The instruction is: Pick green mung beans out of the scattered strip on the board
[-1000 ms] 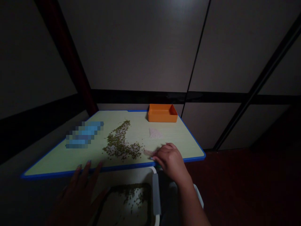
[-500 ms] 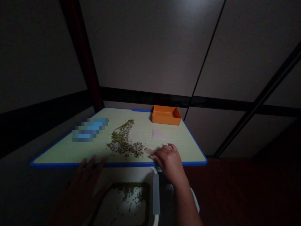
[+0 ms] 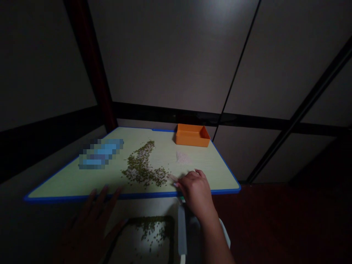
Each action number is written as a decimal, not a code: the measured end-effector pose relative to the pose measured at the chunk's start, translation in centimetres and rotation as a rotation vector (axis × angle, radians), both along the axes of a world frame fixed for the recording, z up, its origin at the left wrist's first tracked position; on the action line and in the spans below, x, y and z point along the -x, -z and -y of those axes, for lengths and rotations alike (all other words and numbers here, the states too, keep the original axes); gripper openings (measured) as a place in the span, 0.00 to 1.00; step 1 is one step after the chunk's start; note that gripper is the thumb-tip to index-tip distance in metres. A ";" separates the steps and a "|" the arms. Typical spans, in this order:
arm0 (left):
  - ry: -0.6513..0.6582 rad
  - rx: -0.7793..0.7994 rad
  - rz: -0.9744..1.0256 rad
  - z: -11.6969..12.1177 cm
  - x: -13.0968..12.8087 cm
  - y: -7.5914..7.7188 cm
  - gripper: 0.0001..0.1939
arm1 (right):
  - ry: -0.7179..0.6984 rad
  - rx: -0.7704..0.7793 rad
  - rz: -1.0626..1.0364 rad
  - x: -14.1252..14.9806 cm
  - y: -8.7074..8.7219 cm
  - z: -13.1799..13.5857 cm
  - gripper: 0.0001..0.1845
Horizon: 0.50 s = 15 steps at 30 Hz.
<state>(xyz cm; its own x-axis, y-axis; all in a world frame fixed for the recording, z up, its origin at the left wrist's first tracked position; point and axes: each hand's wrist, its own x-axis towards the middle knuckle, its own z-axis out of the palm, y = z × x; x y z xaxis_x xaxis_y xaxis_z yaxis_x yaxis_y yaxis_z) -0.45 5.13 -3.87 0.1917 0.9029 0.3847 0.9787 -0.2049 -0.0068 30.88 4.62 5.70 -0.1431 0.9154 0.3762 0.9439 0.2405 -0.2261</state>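
right hand (image 3: 194, 187): fingers curled round a small pale pink thing (image 3: 173, 178), by the front edge of the tabletop (image 3: 96, 181) | left hand (image 3: 95, 220): fingers spread out, near the front edge, holding nothing I can see | green bits (image 3: 141, 165): spread on the tabletop, left of the pink thing | orange box (image 3: 192, 139): at the back

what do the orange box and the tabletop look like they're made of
The orange box looks like smooth plastic with a faint sheen: thin, even walls in one solid color. The tabletop seems to be laminated board, pale with faint grain-like streaks; its blue edging is perhaps plastic trim, though the dim light leaves that open.
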 end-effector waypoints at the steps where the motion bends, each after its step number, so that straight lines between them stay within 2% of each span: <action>1: 0.003 -0.021 0.004 -0.1 0.1 0.2 0.38 | 0.000 0.004 0.006 0.1 0.1 0.0 0.06; 9: 0.059 -0.090 0.005 -0.5 1.2 1.5 0.37 | 0.002 0.037 0.017 1.7 -0.3 0.0 0.08; 15: 0.039 -0.077 0.003 -0.4 1.2 1.5 0.37 | 0.083 0.018 0.002 1.4 -0.2 -0.5 0.10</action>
